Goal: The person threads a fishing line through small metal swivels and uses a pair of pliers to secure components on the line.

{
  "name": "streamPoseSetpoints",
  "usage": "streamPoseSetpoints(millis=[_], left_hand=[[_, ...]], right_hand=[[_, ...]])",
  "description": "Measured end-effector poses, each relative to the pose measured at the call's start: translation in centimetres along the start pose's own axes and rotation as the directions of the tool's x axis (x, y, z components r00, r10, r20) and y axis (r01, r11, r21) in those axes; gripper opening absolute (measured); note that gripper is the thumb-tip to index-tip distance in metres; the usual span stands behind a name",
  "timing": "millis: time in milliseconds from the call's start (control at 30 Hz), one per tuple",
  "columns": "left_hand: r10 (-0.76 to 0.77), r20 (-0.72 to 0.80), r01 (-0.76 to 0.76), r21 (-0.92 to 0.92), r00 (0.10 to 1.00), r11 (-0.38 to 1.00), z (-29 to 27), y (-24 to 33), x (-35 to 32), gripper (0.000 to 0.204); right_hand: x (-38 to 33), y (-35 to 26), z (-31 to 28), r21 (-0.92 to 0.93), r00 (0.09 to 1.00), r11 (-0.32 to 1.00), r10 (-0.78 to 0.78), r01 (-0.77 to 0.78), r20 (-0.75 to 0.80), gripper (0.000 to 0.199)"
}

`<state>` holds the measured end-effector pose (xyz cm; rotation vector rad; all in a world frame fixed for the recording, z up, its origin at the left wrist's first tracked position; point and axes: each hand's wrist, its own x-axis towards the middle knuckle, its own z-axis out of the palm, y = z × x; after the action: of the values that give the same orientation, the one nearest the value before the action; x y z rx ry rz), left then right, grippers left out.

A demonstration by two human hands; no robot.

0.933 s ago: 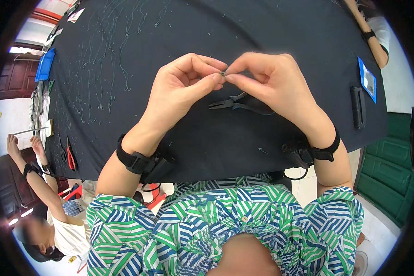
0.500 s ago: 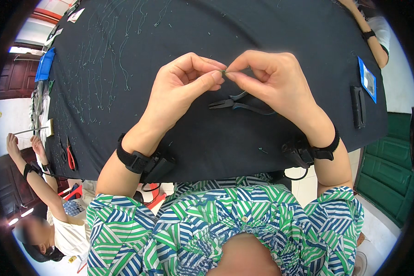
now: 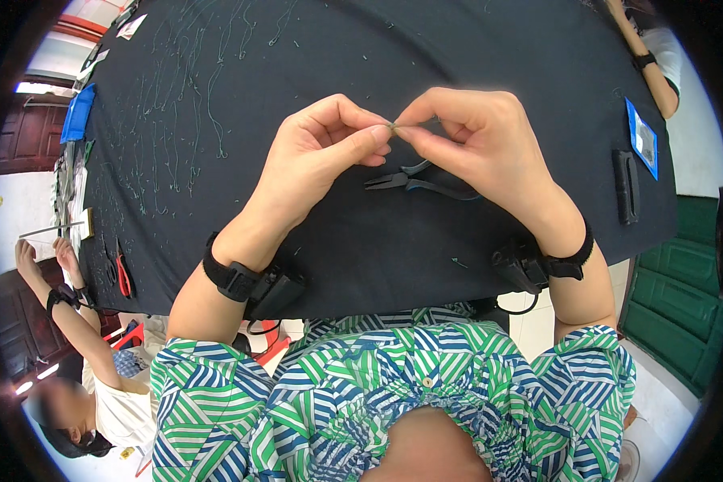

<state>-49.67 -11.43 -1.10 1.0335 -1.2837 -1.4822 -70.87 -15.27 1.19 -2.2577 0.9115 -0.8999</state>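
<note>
Both the left hand [image 3: 321, 149] and the right hand [image 3: 486, 140] have their grip pressed tight, pinching one tiny greenish thing [image 3: 394, 126] between them. It is up over the black desk [image 3: 369, 257], too small to make out well. Pliers [image 3: 402, 181] lie near the right hand, and thin green threads [image 3: 222, 152] lie over to the left.

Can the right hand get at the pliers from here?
Probably yes: the pliers lie on the cloth near the right hand, nothing seen on them, though its fingertips are pinching a tiny piece.
</note>
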Motion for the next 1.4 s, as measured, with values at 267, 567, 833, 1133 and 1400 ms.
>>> streamPoseSetpoints(millis=[267,567,833,1133,1400], left_hand=[[-0.056,0.002,0.056,0.004,0.998,0.998,0.04,-0.01,-0.06,0.012],[-0.119,0.031,0.119,-0.027,0.992,0.992,-0.08,0.18,-0.12,0.016],[-0.109,0.043,0.109,0.010,0.993,0.994,-0.02,0.02,-0.09,0.016],[-0.145,0.046,0.145,0.014,0.988,0.989,0.06,0.33,-0.16,0.017],[-0.126,0.048,0.125,0.030,0.991,0.992,-0.05,0.00,-0.07,0.017]], right_hand=[[0.00,0.11,0.11,0.000,1.000,1.000,-0.004,0.004,-0.002,0.010],[-0.01,0.20,0.08,-0.006,1.000,1.000,-0.007,0.007,0.020,0.012],[0.06,0.20,0.18,-0.004,1.000,1.000,-0.017,0.017,0.004,0.012],[0.07,0.34,0.25,-0.026,0.999,0.999,-0.036,0.037,0.021,0.011],[0.11,0.43,0.27,-0.044,0.995,0.994,-0.101,0.101,0.010,0.010]])
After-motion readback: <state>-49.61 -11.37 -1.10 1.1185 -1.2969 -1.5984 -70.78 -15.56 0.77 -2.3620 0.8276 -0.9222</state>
